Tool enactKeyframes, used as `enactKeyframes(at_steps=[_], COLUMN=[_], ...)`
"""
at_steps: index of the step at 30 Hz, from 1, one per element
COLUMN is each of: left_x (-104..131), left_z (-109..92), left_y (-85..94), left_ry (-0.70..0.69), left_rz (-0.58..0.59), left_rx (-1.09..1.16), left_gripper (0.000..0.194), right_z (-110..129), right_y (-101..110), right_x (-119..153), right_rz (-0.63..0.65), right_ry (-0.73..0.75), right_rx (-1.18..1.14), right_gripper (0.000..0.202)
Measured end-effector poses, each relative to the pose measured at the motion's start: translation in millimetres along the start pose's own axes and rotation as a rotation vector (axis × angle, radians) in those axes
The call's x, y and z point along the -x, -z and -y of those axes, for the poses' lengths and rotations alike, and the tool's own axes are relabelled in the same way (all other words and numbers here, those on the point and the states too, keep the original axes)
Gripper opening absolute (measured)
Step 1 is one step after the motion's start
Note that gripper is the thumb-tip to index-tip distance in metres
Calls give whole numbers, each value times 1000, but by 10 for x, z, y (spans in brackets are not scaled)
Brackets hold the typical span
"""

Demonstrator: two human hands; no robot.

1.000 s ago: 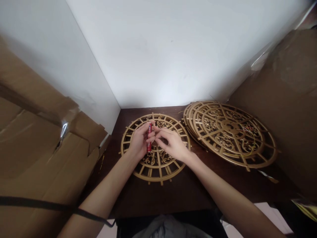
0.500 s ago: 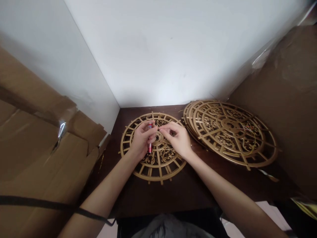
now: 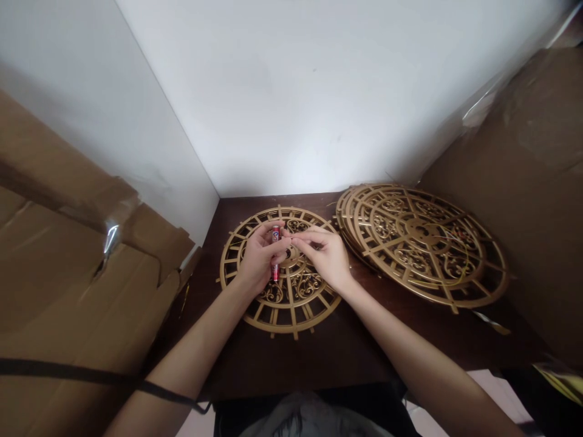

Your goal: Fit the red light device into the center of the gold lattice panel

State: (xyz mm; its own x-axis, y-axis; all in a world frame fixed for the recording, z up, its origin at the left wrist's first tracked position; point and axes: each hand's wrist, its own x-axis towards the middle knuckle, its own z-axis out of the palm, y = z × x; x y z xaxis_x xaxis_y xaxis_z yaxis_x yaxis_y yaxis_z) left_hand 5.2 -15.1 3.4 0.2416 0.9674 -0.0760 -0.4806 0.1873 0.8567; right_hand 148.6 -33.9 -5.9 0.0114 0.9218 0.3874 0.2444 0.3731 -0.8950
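Note:
Over the middle of a round gold openwork disc (image 3: 295, 328), my left hand (image 3: 259, 258) is closed around a slim red battery (image 3: 276, 272) that stands roughly upright in its grip. My left thumb and forefinger also reach toward the right. There they meet the fingertips of my right hand (image 3: 328, 255), which are pinched together. Whatever the right fingers hold is too small to make out. The disc lies flat on the dark table and has scrollwork and short spokes; its centre is partly covered by my hands.
A stack of similar gold discs (image 3: 421, 230) lies on the dark table (image 3: 291, 370) at right, with thin yellow wire on top. Cardboard (image 3: 113, 291) stands at left and a brown cardboard panel (image 3: 514, 158) at right. A white wall (image 3: 314, 109) rises behind. A black cord (image 3: 91, 373) crosses the lower left.
Almost nothing differs. Both hands stay together over the disc with the battery in the left; the right fingertips have shifted slightly. The whole view has moved a little.

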Motion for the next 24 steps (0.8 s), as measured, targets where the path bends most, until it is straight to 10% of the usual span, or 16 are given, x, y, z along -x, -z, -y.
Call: enactKeyframes(at_steps=[24], left_x=[23], left_z=[-10], left_y=[-10], left_ry=[1], left_rz=[29], left_rx=[-16], left_gripper=[37], right_z=[13], right_y=[41], right_x=[-31], right_rz=[-14], right_ry=[23], right_rx=[-30], right_gripper=[10])
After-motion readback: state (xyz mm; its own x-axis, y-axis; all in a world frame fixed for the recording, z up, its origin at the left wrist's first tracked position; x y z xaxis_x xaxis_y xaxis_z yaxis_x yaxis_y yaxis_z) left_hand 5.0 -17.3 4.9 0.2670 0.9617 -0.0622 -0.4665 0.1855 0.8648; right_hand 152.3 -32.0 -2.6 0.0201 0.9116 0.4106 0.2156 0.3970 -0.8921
